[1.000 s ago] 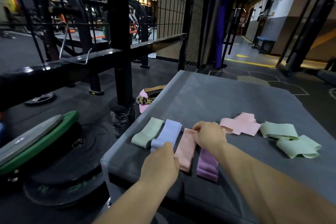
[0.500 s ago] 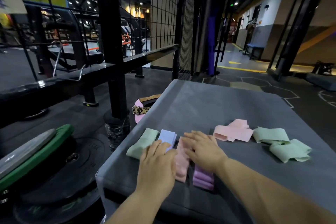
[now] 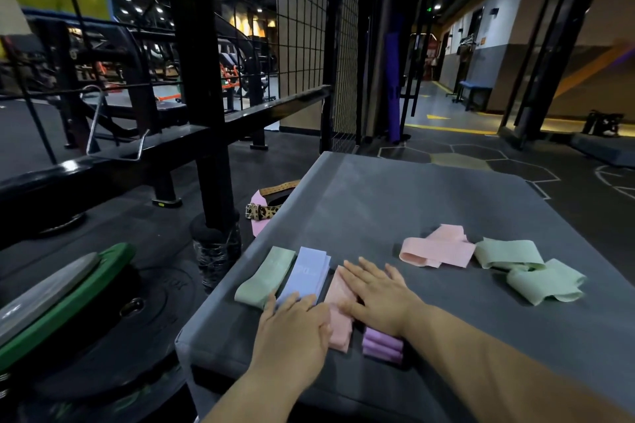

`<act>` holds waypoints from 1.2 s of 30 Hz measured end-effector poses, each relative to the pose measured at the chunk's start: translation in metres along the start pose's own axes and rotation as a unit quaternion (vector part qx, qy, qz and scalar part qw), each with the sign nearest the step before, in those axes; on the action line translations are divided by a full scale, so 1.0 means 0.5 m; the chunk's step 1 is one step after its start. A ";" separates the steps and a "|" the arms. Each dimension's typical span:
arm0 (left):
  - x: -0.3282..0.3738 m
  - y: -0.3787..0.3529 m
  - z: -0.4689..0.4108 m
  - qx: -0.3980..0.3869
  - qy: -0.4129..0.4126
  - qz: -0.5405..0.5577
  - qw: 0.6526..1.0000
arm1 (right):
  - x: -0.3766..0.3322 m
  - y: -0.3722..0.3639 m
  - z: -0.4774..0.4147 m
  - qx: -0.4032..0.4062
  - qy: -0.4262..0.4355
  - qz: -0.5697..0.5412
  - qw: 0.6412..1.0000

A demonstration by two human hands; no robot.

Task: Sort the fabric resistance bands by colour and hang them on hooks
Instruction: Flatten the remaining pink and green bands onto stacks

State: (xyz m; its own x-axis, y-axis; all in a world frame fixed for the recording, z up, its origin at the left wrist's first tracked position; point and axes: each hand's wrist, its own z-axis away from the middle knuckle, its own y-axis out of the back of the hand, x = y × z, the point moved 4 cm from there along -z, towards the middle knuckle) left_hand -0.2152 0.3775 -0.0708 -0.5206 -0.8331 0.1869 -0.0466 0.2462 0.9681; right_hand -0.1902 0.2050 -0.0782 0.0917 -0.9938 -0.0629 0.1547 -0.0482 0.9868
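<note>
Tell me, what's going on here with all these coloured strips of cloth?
A person is sorting fabric resistance bands on a grey padded platform in a gym. Four bands lie in a neat row. The left hand rests flat on the pale blue band. The right hand lies flat over the pink band and the purple band. A green band ends the row on the left. Off to the right, a crumpled pink band and two crumpled green bands lie loose. None hangs on a hook yet.

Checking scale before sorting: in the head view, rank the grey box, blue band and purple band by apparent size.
1. Grey box
2. Blue band
3. Purple band, smallest as seen, though the right hand covers part of it.
</note>
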 end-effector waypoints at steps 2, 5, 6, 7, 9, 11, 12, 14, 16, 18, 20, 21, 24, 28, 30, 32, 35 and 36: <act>0.000 0.003 0.000 -0.004 0.006 0.002 1.000 | 0.001 -0.002 -0.002 -0.004 0.002 -0.002 1.000; 0.002 0.008 0.001 -0.011 0.004 0.000 1.000 | 0.004 -0.002 -0.002 -0.008 0.001 0.004 1.000; 0.002 0.009 0.001 -0.011 0.004 -0.001 1.000 | 0.004 -0.001 -0.001 -0.006 -0.001 0.008 1.000; 0.003 0.009 0.001 -0.013 0.007 -0.002 1.000 | 0.003 0.000 -0.001 -0.003 -0.002 0.009 1.000; 0.002 0.007 -0.001 -0.022 0.013 -0.004 1.000 | 0.003 0.000 0.000 0.000 -0.002 0.007 1.000; 0.002 0.007 -0.002 -0.028 0.017 -0.004 0.999 | 0.003 0.000 -0.001 0.000 -0.003 0.005 1.000; 0.003 0.008 -0.001 -0.029 0.018 -0.007 0.999 | 0.004 0.001 -0.001 0.001 -0.002 0.000 1.000; 0.003 0.011 -0.002 -0.029 0.022 -0.010 0.999 | 0.004 0.006 0.001 0.007 -0.001 -0.010 1.000; 0.002 0.012 -0.004 -0.033 0.033 0.006 0.999 | 0.004 0.015 0.004 0.020 -0.001 -0.010 1.000; 0.004 0.020 -0.007 -0.032 0.042 0.027 0.998 | 0.003 0.027 0.009 0.038 -0.004 0.003 0.999; 0.012 0.030 -0.012 -0.028 0.042 0.029 0.998 | 0.008 0.040 0.016 0.052 -0.014 -0.001 0.999; 0.019 0.034 -0.015 -0.025 0.040 0.030 0.998 | 0.012 0.046 0.022 0.054 -0.020 -0.009 0.998; 0.057 0.041 -0.028 -0.017 0.028 0.033 0.999 | 0.041 0.056 0.048 0.058 -0.048 -0.023 0.997; 0.137 0.026 -0.054 -0.018 -0.021 0.020 0.999 | 0.114 0.049 0.111 0.090 -0.099 -0.043 0.990; 0.182 0.014 -0.064 -0.020 -0.054 0.022 0.998 | 0.161 0.042 0.152 0.107 -0.134 -0.047 0.984; 0.231 0.004 -0.070 -0.025 -0.082 0.038 0.996 | 0.212 0.033 0.199 0.116 -0.182 -0.056 0.975; 0.311 -0.015 -0.081 -0.043 -0.126 0.048 0.990 | 0.289 0.019 0.273 0.145 -0.256 -0.061 0.954; 0.336 -0.024 -0.084 -0.056 -0.136 0.052 0.988 | 0.312 0.014 0.296 0.161 -0.277 -0.058 0.946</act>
State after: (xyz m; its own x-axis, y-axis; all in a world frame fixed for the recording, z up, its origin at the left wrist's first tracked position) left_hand -0.2661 0.2138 -0.0440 -0.7280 -0.6389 0.2487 0.1049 0.2547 0.9613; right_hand -0.3202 0.0346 -0.0589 -0.4500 -0.8759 -0.1744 -0.1832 -0.1006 0.9779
